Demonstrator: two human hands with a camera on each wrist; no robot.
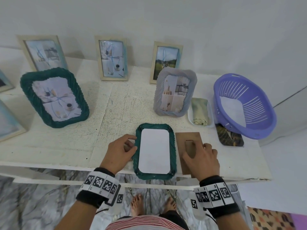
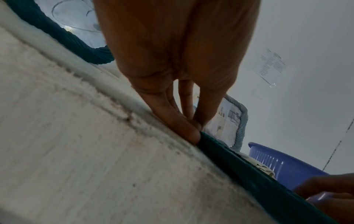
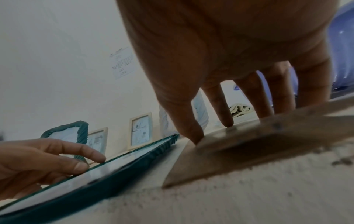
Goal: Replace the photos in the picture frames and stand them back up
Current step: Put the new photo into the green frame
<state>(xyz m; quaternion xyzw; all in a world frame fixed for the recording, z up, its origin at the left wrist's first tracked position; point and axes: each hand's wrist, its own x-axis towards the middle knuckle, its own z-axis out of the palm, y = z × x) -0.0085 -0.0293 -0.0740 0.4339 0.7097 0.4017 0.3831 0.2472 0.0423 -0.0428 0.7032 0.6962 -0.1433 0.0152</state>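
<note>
With the photo (image 1: 154,151) lying in the face-down green frame (image 1: 172,146) at lower centre, your left hand (image 1: 120,152) pinches its rim while your right hand (image 1: 201,159), fingers spread, presses the backing board (image 1: 187,138); next, seat that board.

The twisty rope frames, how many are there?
3. A dark green one stands at the left, a grey one stands near the purple basket, and a green one lies face down at the front edge, touched by the left hand.
</note>
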